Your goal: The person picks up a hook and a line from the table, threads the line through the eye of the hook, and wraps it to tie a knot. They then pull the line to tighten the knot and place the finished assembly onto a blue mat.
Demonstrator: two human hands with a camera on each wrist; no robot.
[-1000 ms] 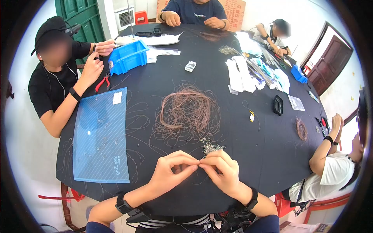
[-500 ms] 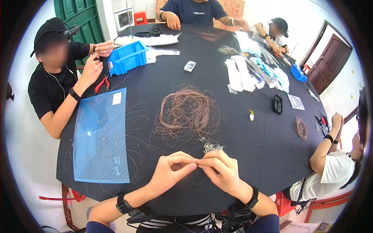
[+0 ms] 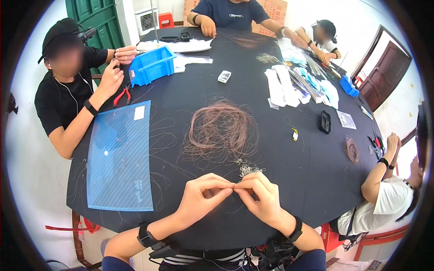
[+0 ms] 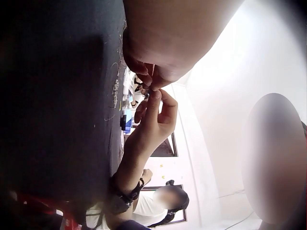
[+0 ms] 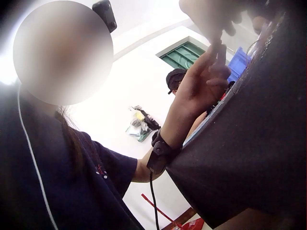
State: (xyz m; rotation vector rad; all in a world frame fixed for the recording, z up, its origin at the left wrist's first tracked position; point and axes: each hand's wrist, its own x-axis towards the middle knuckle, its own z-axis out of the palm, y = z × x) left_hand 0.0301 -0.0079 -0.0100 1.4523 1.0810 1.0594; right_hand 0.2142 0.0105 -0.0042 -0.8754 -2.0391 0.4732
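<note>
My left hand (image 3: 205,194) and right hand (image 3: 260,196) meet fingertip to fingertip above the near part of the dark table. Thumb and forefinger of each pinch a tiny thing, mostly hidden; a faint thin strand shows just below them, and I cannot tell its exact kind. In the left wrist view, the right hand (image 4: 160,115) has its thumb tip against the left fingertips. Just beyond the hands lies a small heap of silvery hooks (image 3: 249,170). Farther off, a loose tangled coil of thin brown line (image 3: 221,131) rests on the cloth.
A blue file bag (image 3: 120,167) with loose strands lies to the left. Around the table sit several people. A blue bin (image 3: 153,65), red-handled pliers (image 3: 122,97), a small white box (image 3: 224,76), white strips (image 3: 280,86) and a black tray (image 3: 325,122) lie farther out.
Both hands stay together in nearly the same pinching pose. The view has shifted slightly. Across the table, a person's arm has reached out toward the pile of strips.
</note>
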